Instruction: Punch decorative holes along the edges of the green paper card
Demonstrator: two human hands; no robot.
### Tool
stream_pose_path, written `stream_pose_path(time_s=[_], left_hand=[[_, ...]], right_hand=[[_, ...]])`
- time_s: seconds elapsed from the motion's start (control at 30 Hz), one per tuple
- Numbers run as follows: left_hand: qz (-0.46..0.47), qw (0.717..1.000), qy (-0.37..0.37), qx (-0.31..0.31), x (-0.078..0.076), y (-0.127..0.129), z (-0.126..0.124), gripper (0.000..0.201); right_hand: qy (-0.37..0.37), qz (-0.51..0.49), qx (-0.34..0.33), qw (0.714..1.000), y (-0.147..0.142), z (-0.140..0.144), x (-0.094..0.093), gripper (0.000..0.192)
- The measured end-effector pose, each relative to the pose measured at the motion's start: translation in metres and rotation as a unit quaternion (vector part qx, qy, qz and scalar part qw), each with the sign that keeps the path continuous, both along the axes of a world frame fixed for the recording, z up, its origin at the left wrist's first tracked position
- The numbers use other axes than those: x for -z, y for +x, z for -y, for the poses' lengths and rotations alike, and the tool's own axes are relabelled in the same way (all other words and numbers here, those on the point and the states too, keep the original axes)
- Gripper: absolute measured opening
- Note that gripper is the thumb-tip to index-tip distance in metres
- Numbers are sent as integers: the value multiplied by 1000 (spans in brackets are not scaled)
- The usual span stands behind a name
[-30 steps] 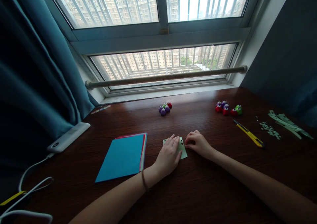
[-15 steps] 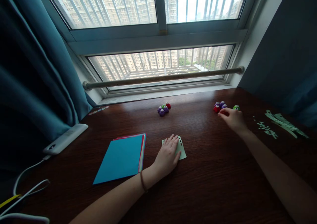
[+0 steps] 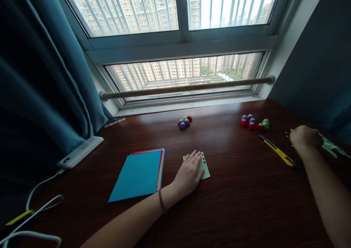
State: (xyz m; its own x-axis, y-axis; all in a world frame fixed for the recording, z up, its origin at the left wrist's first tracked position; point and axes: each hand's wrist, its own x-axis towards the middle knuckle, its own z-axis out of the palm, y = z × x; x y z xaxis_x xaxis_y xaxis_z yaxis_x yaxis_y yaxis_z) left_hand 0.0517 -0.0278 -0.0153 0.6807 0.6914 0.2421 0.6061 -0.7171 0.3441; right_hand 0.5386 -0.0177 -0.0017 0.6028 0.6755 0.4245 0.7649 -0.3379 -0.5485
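Head view: the left hand (image 3: 189, 173) lies flat, fingers spread, on a small pale green card (image 3: 205, 166) with little shapes punched along its far edge; the card rests on the dark wooden desk (image 3: 236, 204), just right of a stack of coloured paper (image 3: 138, 175). The right hand (image 3: 304, 137) is well apart from it, out at the right side of the desk, curled loosely over green paper scraps (image 3: 333, 146). Whether it pinches anything I cannot tell, since the fingers face away. A yellow utility knife (image 3: 277, 152) lies just beside that wrist, and a cluster of small punches (image 3: 254, 122) sits beyond it.

The likeliest slip, as I judge it, is the right forearm brushing the knife and knocking it along the desk. The card could also skid under the flat palm, as only light pressure holds it on smooth wood. Loose scraps may scatter if the right hand sweeps through them.
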Motion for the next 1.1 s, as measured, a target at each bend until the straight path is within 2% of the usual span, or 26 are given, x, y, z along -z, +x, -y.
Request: stream_pose_path(time_s=[0.07, 0.1, 0.13, 0.23, 0.37, 0.5, 0.57, 0.63, 0.77, 0.9, 1.0, 1.1], left_hand=[[2, 1000, -1, 0, 0, 0, 0, 45], [4, 1000, -1, -1, 0, 0, 0, 45], [5, 1000, -1, -1, 1, -1, 0, 45], [6, 1000, -3, -2, 2, -1, 0, 47], [8, 1000, -6, 0, 2, -1, -1, 51], [11, 1000, -7, 4, 0, -1, 0, 53], [14, 1000, -8, 6, 0, 0, 0, 54], [17, 1000, -9, 7, -1, 0, 0, 54], [18, 1000, -13, 10, -2, -1, 0, 54], [18, 1000, -18, 13, -3, -1, 1, 56], [16, 1000, -19, 15, -4, -2, 1, 56], [13, 1000, -21, 15, -5, -2, 1, 55]], right_hand=[[-25, 31, 98, 994, -11, -2, -3, 27], [-43, 55, 124, 990, -20, -3, -5, 29], [-51, 84, 113, 989, -31, -4, -8, 31], [-33, 129, 16, 991, -71, -9, -15, 35], [-20, 131, -113, 985, -136, -19, -14, 35], [-25, 115, -300, 947, -202, -35, -7, 25], [-27, 105, -367, 924, -231, -48, -4, 18], [-24, 94, -402, 910, -256, -64, -2, 16], [-19, 81, -423, 902, -301, -101, 0, 20], [-18, 96, -465, 880, -342, -128, 1, 34], [-28, 102, -487, 867, -364, -141, 6, 42], [-35, 88, -488, 868, -375, -151, 12, 39]])
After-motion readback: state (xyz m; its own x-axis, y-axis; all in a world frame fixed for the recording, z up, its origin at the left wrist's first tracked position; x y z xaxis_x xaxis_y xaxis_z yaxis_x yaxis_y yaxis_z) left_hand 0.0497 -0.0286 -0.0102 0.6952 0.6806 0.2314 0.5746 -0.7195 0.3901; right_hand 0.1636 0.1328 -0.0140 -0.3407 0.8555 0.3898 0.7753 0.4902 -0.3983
